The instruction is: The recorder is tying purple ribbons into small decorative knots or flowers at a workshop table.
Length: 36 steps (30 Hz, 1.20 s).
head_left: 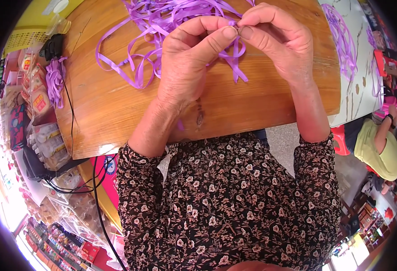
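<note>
Both my hands meet above the far part of the wooden table, thumbs and forefingers pinched close together. Between the fingertips is a purple ribbon (236, 50), gathered into a small knot or fold, with its loose ends hanging down below. My left hand (191, 56) pinches it from the left, thumb on top. My right hand (280, 43) pinches it from the right, thumb and forefinger meeting at the same spot. The fingertips partly hide the knot. Just beyond and left of my hands lies a tangled heap of purple ribbons (162, 20).
The wooden table (252, 106) spans the middle. More ribbons (341, 38) lie on a white marbled table (366, 58) to the right. At the left edge a ribbon bundle (56, 81) hangs near a black cable (72, 117) and packaged goods (40, 99). A person (379, 149) is at far right.
</note>
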Each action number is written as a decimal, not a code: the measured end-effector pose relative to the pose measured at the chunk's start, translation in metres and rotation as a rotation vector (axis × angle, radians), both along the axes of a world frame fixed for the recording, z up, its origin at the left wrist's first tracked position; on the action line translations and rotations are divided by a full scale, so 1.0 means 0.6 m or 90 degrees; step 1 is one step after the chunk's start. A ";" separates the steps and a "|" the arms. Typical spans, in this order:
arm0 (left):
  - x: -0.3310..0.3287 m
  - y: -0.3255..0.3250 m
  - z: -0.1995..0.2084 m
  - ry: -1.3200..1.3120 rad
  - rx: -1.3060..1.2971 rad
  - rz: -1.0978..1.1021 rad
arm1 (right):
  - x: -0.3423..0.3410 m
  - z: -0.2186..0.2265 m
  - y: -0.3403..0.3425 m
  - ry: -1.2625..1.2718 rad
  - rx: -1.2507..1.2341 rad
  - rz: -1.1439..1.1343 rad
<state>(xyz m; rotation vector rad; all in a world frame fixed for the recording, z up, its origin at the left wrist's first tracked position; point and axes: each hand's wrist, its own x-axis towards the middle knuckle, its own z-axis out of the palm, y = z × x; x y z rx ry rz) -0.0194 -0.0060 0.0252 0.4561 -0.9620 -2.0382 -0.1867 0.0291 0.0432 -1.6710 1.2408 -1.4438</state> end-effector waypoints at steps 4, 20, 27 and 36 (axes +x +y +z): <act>-0.006 0.005 0.008 -0.106 -0.043 0.032 | -0.019 -0.066 -0.058 -0.167 -0.492 0.269; -0.015 0.018 0.015 -0.216 -0.097 0.089 | -0.024 -0.068 -0.047 -0.184 -0.426 0.284; 0.002 -0.001 -0.004 -0.135 -0.020 0.007 | -0.014 -0.015 0.007 -0.154 0.121 0.031; -0.012 0.007 0.000 -0.142 -0.032 0.064 | -0.033 -0.070 -0.050 -0.169 -0.410 0.263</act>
